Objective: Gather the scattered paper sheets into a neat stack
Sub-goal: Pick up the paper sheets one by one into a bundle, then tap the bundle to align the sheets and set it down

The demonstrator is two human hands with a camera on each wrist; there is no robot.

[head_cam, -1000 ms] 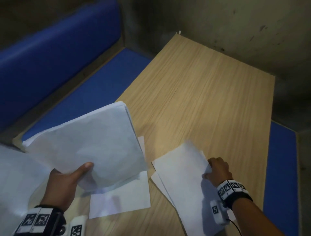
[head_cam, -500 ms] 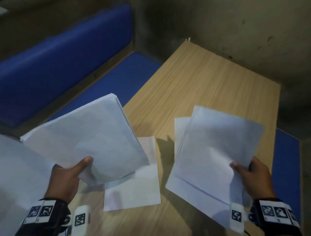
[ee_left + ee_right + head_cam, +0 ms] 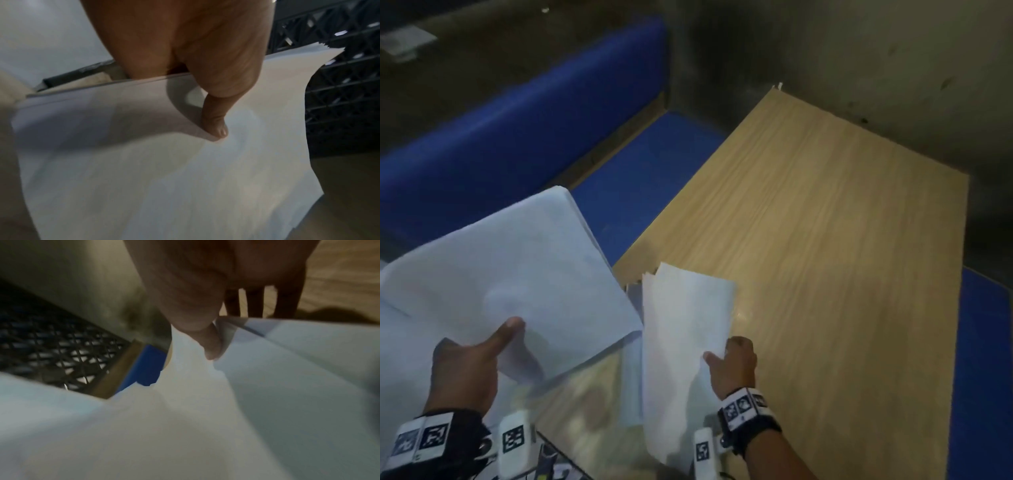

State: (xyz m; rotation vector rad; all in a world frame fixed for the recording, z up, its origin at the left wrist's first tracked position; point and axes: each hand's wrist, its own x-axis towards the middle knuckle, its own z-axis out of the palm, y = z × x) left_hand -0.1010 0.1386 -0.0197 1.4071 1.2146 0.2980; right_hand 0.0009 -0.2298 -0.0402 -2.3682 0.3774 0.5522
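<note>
My left hand holds a thick sheaf of white paper sheets up over the table's left edge, its thumb pressed on top and the other fingers hidden below. My right hand pinches a smaller bunch of white sheets by their right edge, thumb on top and fingers underneath. This bunch hangs tilted above the wooden table, just right of the left sheaf. Another sheet shows blurred between and below the two bunches; whether it lies on the table is unclear.
A blue padded bench runs along the table's left side, and a blue surface borders its right edge. A grey wall rises behind the table. A dark lattice structure shows in the wrist views.
My right hand picked its sheets up off the table and carried them left towards the left sheaf. The left hand kept its hold and stayed about in place.
</note>
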